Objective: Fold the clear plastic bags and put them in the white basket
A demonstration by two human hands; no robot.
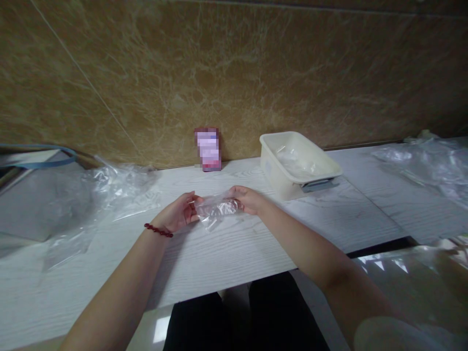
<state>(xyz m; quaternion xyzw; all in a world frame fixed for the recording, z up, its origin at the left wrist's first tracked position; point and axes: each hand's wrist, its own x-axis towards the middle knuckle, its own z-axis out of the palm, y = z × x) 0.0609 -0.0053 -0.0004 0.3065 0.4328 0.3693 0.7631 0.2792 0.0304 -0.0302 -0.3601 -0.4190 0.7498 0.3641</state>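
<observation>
A clear plastic bag point(218, 208) is held a little above the pale wood-grain table, stretched between both hands. My left hand point(183, 211), with a dark red bead bracelet at the wrist, is closed on the bag's left end. At its right end, my right hand point(246, 199) pinches the plastic between thumb and fingers. What lies inside the bag, if anything, is too unclear to tell.
Against the marble-patterned wall leans a phone point(209, 150). A cream plastic bin point(280, 176) with clear plastic inside stands right of it. Clear plastic bags point(119, 187) lie at the left beside a white box point(25, 209); more clear bags point(435, 163) lie far right.
</observation>
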